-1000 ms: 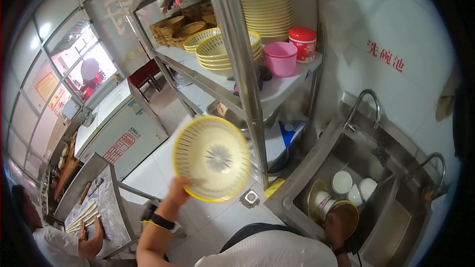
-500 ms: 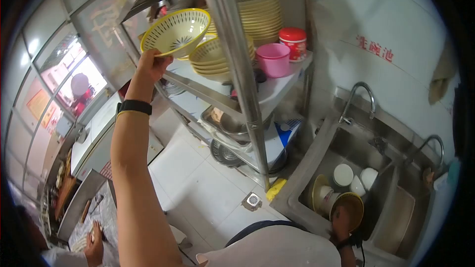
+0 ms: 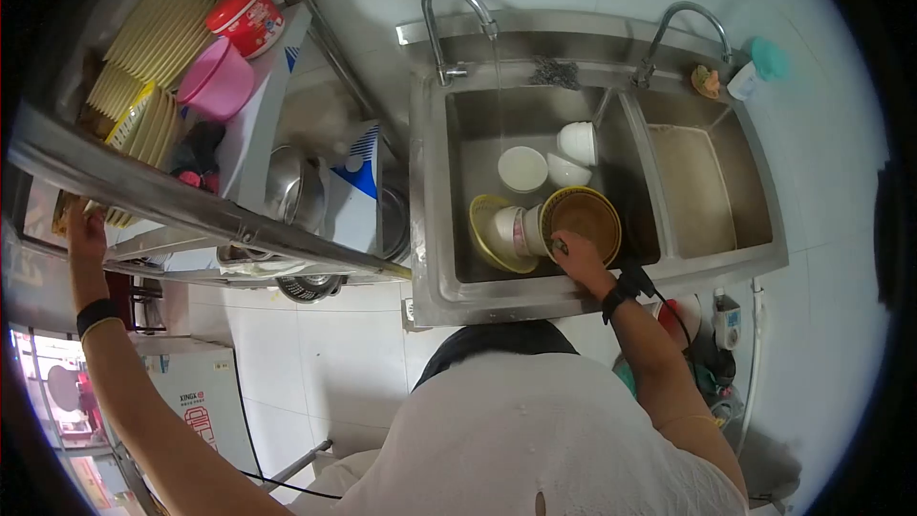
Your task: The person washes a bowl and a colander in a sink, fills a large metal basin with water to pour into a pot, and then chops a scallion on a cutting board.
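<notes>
At the far left, my left hand (image 3: 88,232) reaches to the metal shelf, its fingers closed on the edge of a bowl; the shelf post hides most of that bowl. Near it stands a stack of yellow-rimmed bowls (image 3: 148,129), turned on its side in my tilted view. Down in the sink, my right hand (image 3: 581,258) is closed at the near rim of a yellow-rimmed bowl (image 3: 583,210) with a brownish inside. Left of this bowl lie another yellow bowl (image 3: 487,244) and nested white bowls (image 3: 511,229).
Several white bowls (image 3: 523,169) lie farther back in the steel sink (image 3: 430,229). A thin stream runs from the left faucet (image 3: 449,0). The shelf post (image 3: 191,201) slants across the left. A pink tub (image 3: 218,79) and red canister (image 3: 246,19) share the shelf with stacked plates (image 3: 162,29).
My view has turned right and down toward the sink. My left hand has carried the patterned bowl from in front of the shelf to the stack. My right hand stays at the sink bowl.
</notes>
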`<state>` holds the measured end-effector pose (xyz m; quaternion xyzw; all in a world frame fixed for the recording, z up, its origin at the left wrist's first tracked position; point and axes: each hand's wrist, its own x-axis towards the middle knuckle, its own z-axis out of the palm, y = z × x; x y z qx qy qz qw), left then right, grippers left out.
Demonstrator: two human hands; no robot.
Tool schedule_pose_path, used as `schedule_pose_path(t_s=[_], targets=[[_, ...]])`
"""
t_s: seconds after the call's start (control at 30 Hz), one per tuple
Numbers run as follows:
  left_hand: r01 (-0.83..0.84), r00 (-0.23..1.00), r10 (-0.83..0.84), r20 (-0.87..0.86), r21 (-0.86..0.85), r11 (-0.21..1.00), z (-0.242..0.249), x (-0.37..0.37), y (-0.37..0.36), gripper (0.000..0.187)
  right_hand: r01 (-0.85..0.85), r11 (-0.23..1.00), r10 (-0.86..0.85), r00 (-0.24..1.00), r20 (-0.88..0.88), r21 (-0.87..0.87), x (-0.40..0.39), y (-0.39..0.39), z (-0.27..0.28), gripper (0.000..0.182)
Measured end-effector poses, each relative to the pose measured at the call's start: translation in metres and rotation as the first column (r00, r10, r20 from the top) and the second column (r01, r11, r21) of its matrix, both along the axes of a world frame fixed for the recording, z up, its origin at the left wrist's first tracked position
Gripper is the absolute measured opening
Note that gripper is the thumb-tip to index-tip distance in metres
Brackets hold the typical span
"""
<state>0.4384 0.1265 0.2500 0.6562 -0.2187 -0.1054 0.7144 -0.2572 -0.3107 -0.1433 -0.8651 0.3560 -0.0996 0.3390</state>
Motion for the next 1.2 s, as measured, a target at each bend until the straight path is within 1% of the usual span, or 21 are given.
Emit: schedule_pose_path(t_s=[0.1,0.23,0.3,0.33,0.37,0.4,0.43,0.47,0.53,0.63,0.67,0.7,0.73,0.77,0.8,0.83,0.87,0.97,1.07,1.17,1.2], targets=[[-0.095,0.981,0.098,0.169,-0.023,0.995,-0.043,-0.018,0.024,0.011,0.055,0.974,-0.075,0.994,0.082,0.219,-0.004,-0.015,-0.020,0.028],[-0.288,0.794,0.313,0.521,-0.131,0.949,-0.088,-0.079,0.056,0.013,0.070,0.969,-0.089,0.994,0.071,0.236,0.013,-0.043,-0.011,0.028],[-0.361,0.926,0.377,-0.018,-0.332,0.871,-0.114,-0.302,-0.077,0.016,0.037,0.962,-0.075,0.988,0.132,0.270,0.029,-0.057,0.003,0.029],[-0.357,0.934,0.347,-0.082,-0.218,0.908,-0.143,-0.350,-0.101,0.018,0.032,0.959,-0.071,0.989,0.130,0.282,0.039,-0.061,0.000,0.029],[-0.172,0.977,0.153,-0.146,-0.128,0.977,-0.196,-0.366,-0.093,0.016,0.020,0.946,-0.074,0.985,0.157,0.325,0.049,-0.067,-0.004,0.031],[-0.289,0.912,0.258,-0.319,-0.053,0.956,-0.208,-0.424,-0.145,0.005,0.003,0.931,-0.074,0.981,0.180,0.364,0.058,-0.072,-0.007,0.032],[-0.139,0.888,0.206,-0.411,0.188,0.972,-0.206,-0.468,-0.184,0.020,-0.014,0.930,-0.054,0.983,0.173,0.368,0.069,-0.079,-0.015,0.032],[0.201,0.869,-0.092,-0.486,0.177,0.963,-0.231,-0.482,-0.197,0.036,-0.042,0.964,0.001,0.988,0.155,0.262,0.082,-0.085,-0.026,0.033],[0.471,0.729,-0.297,-0.617,0.137,0.872,-0.262,-0.505,-0.250,0.045,-0.082,0.983,0.059,0.988,0.140,0.163,0.103,-0.086,-0.031,0.034],[0.426,0.790,-0.118,-0.602,0.402,0.811,-0.352,-0.512,-0.310,0.051,-0.007,0.955,-0.030,0.992,0.119,0.296,0.131,-0.080,-0.025,0.035],[0.382,0.839,-0.044,-0.542,0.531,0.756,-0.380,-0.512,-0.326,0.053,-0.131,0.961,0.090,0.981,0.170,0.245,0.135,-0.075,-0.031,0.035],[0.403,0.734,0.101,-0.672,0.550,0.732,-0.375,-0.514,-0.344,0.050,-0.248,0.950,0.206,0.954,0.217,0.189,0.136,-0.070,-0.036,0.034],[0.428,0.597,0.246,-0.764,0.562,0.707,-0.370,-0.518,-0.359,0.046,-0.287,0.902,0.243,0.955,0.168,0.324,0.134,-0.065,-0.041,0.029],[0.426,0.599,0.253,-0.760,0.570,0.703,-0.407,-0.520,-0.365,0.046,-0.313,0.835,0.288,0.949,0.125,0.453,0.129,-0.060,-0.045,0.025],[0.345,0.673,0.360,-0.647,0.704,0.621,-0.469,-0.520,-0.364,0.040,-0.314,0.830,0.287,0.949,0.129,0.461,0.122,-0.054,-0.054,0.025],[0.254,0.732,0.449,-0.512,0.817,0.518,-0.504,-0.520,-0.364,0.034,-0.490,0.872,0.490,0.872,0.007,0.009,0.114,-0.048,-0.065,0.026],[0.242,0.727,0.476,-0.495,0.833,0.497,-0.502,-0.524,-0.369,0.033,-0.615,0.670,0.593,0.780,-0.198,-0.415,0.108,-0.045,-0.074,0.026],[0.343,0.579,0.459,-0.674,0.712,0.613,-0.494,-0.520,-0.374,0.029,-0.507,0.826,0.448,0.856,-0.258,-0.246,0.100,-0.040,-0.078,0.024],[0.400,0.457,0.432,-0.777,0.614,0.681,-0.500,-0.516,-0.367,0.026,-0.607,0.718,0.549,0.795,-0.260,-0.340,0.087,-0.049,-0.082,0.022],[0.412,0.461,0.435,-0.773,0.621,0.667,-0.488,-0.523,-0.373,0.024,-0.650,0.654,0.616,0.754,-0.227,-0.387,0.071,-0.062,-0.067,0.021],[0.438,0.560,0.368,-0.742,0.643,0.628,-0.465,-0.529,-0.383,0.029,-0.648,0.658,0.615,0.756,-0.223,-0.382,0.067,-0.065,-0.063,0.021]])
